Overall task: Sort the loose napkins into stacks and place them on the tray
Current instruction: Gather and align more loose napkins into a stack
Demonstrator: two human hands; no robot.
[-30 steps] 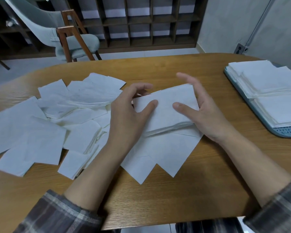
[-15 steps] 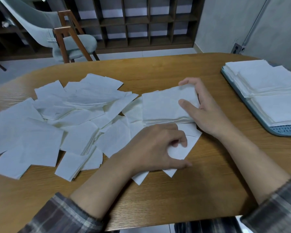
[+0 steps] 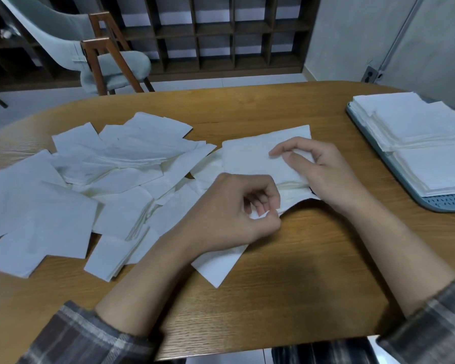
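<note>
- A light wooden table point(image 3: 286, 285) filled the view. Beyond its far edge stood a pale upholstered chair point(image 3: 111, 64) with wooden legs and a dark cubby shelving unit point(image 3: 221, 35).
- A grey-blue tray point(image 3: 431, 203) sat at the table's right edge, carrying neat piles of white napkins point(image 3: 418, 132).
- Loose napkins point(image 3: 103, 179), white and square, lay scattered and overlapping across the left half of the table, some folded, some flat.
- A small stack point(image 3: 252, 158) of squared-up napkins lay at the centre, just right of the scatter and well apart from the tray.
- A single napkin point(image 3: 216, 264) poked out toward the near edge, partly hidden under the left wrist.
- The left hand point(image 3: 234, 208), at the stack's near side, had its fingers curled tight, pinching a napkin corner between thumb and fingertips.
- The right hand point(image 3: 323, 174) held the stack's right end, with forefinger and thumb bent over its top. The other fingers were curled.
- Plaid sleeves point(image 3: 84, 334) covered both forearms at the near edge.
</note>
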